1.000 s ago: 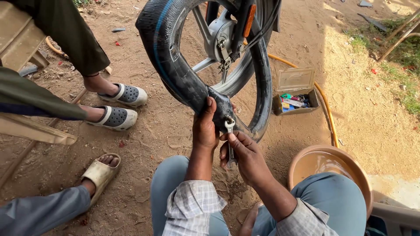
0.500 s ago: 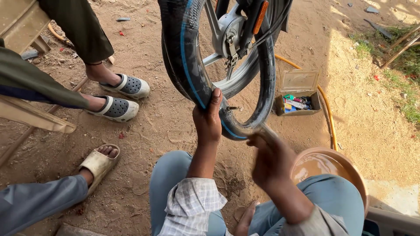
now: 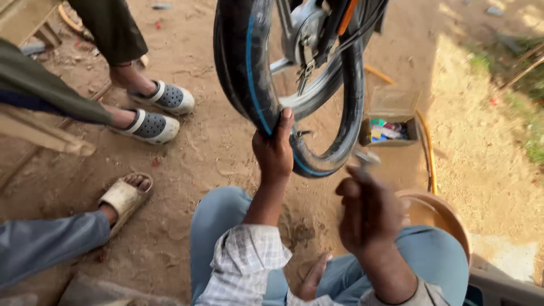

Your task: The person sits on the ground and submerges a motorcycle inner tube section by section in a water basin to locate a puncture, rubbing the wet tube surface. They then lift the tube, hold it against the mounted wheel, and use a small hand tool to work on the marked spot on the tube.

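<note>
Black rubber with a blue stripe: the tyre point(image 3: 249, 85) hangs on the wheel just above the hands, and the left hand point(image 3: 273, 150) is clenched around its lower edge. Right hand point(image 3: 365, 212), blurred, sits lower and apart, gripping a small metal tool point(image 3: 367, 157). Beyond it lies an open parts box point(image 3: 390, 127); beside it, a brown basin point(image 3: 436, 218).

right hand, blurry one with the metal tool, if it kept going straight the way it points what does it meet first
Probably the black tyre with the blue stripe: the right hand and its small metal tool aim up at its lower curve. Blur leaves depth unclear.
</note>
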